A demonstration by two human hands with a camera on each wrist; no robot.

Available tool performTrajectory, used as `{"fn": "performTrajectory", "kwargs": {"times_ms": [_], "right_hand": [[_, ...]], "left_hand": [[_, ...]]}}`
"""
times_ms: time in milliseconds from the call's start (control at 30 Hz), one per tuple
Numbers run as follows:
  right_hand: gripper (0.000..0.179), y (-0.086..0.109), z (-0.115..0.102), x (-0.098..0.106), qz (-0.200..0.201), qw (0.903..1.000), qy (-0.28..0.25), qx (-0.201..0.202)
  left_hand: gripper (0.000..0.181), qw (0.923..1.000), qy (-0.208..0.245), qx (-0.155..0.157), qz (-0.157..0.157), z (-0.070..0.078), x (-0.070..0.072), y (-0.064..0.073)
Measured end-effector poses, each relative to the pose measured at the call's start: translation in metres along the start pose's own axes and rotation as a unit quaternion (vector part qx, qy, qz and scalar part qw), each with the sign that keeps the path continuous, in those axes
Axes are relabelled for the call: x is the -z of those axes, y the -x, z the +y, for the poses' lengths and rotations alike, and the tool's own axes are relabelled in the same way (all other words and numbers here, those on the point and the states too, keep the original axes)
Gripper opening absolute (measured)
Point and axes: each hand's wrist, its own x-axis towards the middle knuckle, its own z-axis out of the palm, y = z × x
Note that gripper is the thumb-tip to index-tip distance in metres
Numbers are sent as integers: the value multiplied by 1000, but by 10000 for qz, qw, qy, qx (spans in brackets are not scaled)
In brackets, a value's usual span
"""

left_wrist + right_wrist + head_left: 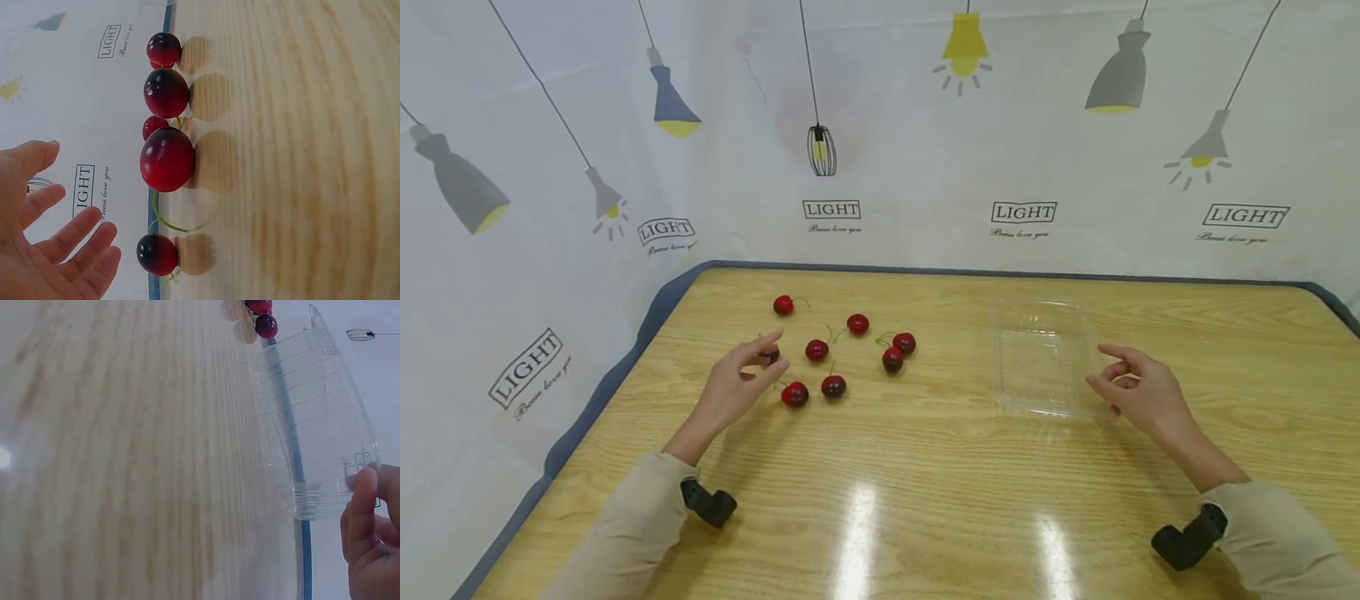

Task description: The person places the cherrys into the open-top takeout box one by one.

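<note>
Several dark red cherries (817, 350) with green stems lie on the wooden table. My left hand (739, 375) hovers at the left of the group, thumb and fingers apart. One cherry (770, 356) shows partly between its thumb and index finger. In the left wrist view the hand (59, 231) is relaxed and touches no cherry. A clear plastic box (1045, 408), without a visible lid, stands right of the cherries. My right hand (1138, 387) is at the box's right rim. In the right wrist view, its thumb and a finger pinch the rim of the box (312, 412).
The wooden table (940, 483) has a blue edge along its back and left side. A white curtain (910, 125) printed with lamps hangs behind it. Black wrist cameras sit on both sleeves (640, 517).
</note>
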Motion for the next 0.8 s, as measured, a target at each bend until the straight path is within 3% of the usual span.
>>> {"fn": "performTrajectory", "kwargs": {"times_ms": [500,800], "right_hand": [[52,1,-1,-3,204,9995,-246,-50],[52,1,-1,-4,196,9997,-128,-70]], "left_hand": [[47,10000,77,0,-51,-8,0,2],[42,9998,-37,17,-214,-11,0,3]]}}
